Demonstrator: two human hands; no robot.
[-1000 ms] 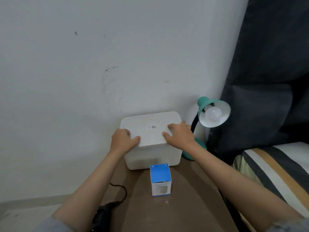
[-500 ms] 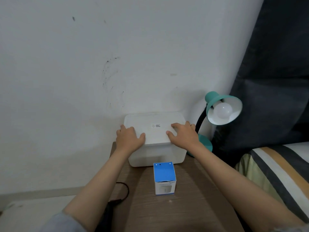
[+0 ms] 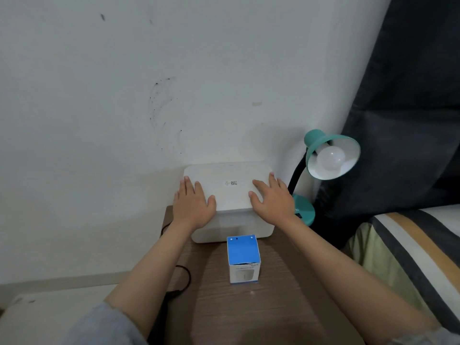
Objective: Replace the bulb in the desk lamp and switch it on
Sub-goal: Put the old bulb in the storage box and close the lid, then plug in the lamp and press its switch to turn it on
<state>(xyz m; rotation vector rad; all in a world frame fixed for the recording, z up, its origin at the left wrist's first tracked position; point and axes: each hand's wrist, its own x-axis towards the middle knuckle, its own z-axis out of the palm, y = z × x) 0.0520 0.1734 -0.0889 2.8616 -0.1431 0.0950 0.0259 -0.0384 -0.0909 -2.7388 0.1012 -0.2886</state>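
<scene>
Both hands lie flat, fingers spread and gripping nothing, on the lid of a white box (image 3: 230, 188): left hand (image 3: 193, 206) at its left edge, right hand (image 3: 272, 199) at its right edge. Teal desk lamp (image 3: 331, 155), white bulb (image 3: 330, 158) seated in its shade, stands just right of the right hand. Blue-topped bulb carton (image 3: 243, 259) sits upright on the brown surface (image 3: 261, 314), nearer than both hands, between the forearms.

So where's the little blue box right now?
In the head view the little blue box stands upright on the wooden table, near the middle, just in front of the white bin and between the person's two forearms.
</scene>
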